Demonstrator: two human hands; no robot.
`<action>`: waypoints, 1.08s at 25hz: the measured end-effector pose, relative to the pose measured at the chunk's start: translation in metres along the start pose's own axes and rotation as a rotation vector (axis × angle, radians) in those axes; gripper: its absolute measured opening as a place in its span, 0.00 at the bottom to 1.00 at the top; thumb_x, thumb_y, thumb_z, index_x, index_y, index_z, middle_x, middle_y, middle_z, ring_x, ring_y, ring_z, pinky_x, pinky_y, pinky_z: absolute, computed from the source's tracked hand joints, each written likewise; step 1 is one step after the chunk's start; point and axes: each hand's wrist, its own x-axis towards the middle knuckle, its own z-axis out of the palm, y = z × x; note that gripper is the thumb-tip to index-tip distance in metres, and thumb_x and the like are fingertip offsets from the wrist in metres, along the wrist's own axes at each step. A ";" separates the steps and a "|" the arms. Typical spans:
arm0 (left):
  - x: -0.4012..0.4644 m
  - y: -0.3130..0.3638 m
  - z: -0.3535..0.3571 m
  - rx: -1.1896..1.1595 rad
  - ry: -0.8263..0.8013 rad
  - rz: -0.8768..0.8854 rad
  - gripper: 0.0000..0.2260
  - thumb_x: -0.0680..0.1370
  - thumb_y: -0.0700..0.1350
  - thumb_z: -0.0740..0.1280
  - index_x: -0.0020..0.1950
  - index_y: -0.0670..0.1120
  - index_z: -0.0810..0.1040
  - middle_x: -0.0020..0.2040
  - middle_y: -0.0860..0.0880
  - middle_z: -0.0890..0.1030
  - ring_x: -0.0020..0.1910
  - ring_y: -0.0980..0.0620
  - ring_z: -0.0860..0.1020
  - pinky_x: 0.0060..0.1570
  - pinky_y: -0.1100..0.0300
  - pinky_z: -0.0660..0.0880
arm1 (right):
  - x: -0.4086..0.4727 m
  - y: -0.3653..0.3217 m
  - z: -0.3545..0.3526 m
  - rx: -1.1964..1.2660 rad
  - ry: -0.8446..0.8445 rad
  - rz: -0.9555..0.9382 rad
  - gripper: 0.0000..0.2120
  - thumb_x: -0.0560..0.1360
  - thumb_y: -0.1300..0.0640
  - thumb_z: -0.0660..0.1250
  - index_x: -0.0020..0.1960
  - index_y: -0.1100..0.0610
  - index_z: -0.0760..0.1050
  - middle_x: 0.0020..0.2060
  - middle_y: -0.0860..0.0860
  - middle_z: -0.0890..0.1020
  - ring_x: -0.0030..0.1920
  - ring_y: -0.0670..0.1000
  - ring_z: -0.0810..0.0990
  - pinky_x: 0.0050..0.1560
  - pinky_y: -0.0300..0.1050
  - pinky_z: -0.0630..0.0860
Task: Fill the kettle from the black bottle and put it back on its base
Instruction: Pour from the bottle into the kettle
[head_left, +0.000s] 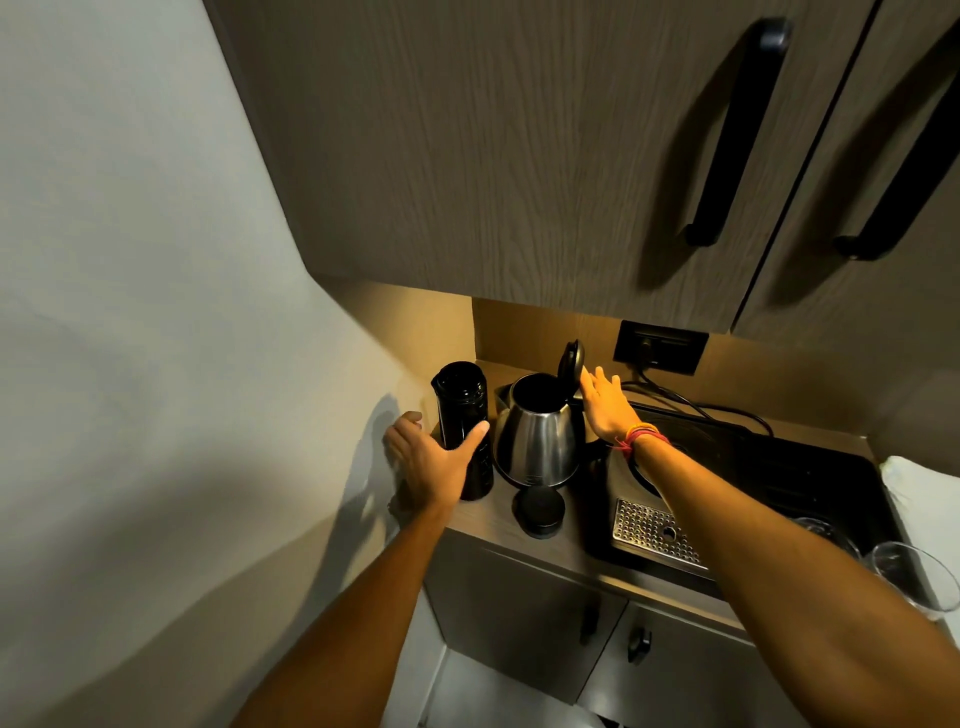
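- Two wooden cupboard doors (519, 156) with long black handles fill the upper view, hanging over a small counter (483, 519) tucked against a pale wall.
- At right on the counter sits a black tray (779, 467) with a perforated metal drain plate (649, 525); a clear glass (909, 577) stands at the near right edge.
- Centre stage: the steel kettle (537, 436) stands on the counter, lid (570, 364) flipped upright and mouth open. Its polished body looks smooth and likely slippery, so the black handle on its right side (mostly hidden by the forearm) is the sensible place to grip; it will be markedly heavier once full.
- Just left of it, near but seemingly not touching, stands the black bottle (462, 421), upright and uncapped. It appears rigid and probably weighty if full; a firm wrap around the middle suits pouring.
- A round black disc (538, 512) lies in front of the kettle (bottle cap or kettle base, it is hard to say which).
- Left hand (431, 457) is wrapped around the bottle's lower half, thumb across the front.
- Right hand (605, 402) hovers flat beside the raised lid, fingers spread and grasping nothing; coloured threads circle the wrist.
- Pouring has not yet begun.
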 end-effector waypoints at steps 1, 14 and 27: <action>0.008 0.003 0.001 -0.072 -0.074 -0.036 0.44 0.62 0.64 0.79 0.68 0.43 0.68 0.65 0.42 0.71 0.64 0.43 0.71 0.60 0.47 0.74 | 0.001 0.000 0.001 -0.008 -0.003 -0.004 0.31 0.80 0.62 0.54 0.79 0.62 0.46 0.71 0.68 0.66 0.77 0.69 0.52 0.77 0.68 0.47; 0.021 0.022 0.020 -0.185 -0.227 0.063 0.35 0.63 0.44 0.82 0.67 0.44 0.73 0.60 0.44 0.81 0.60 0.45 0.79 0.58 0.55 0.77 | 0.000 -0.001 0.003 0.048 0.020 0.068 0.31 0.80 0.59 0.55 0.80 0.59 0.46 0.65 0.65 0.75 0.68 0.68 0.65 0.72 0.64 0.60; 0.036 0.047 0.016 0.392 -0.438 0.302 0.36 0.63 0.56 0.79 0.65 0.45 0.70 0.59 0.44 0.79 0.57 0.43 0.78 0.50 0.48 0.80 | -0.007 -0.005 0.000 0.101 -0.021 0.129 0.26 0.83 0.56 0.50 0.80 0.56 0.50 0.65 0.71 0.73 0.74 0.72 0.57 0.73 0.66 0.55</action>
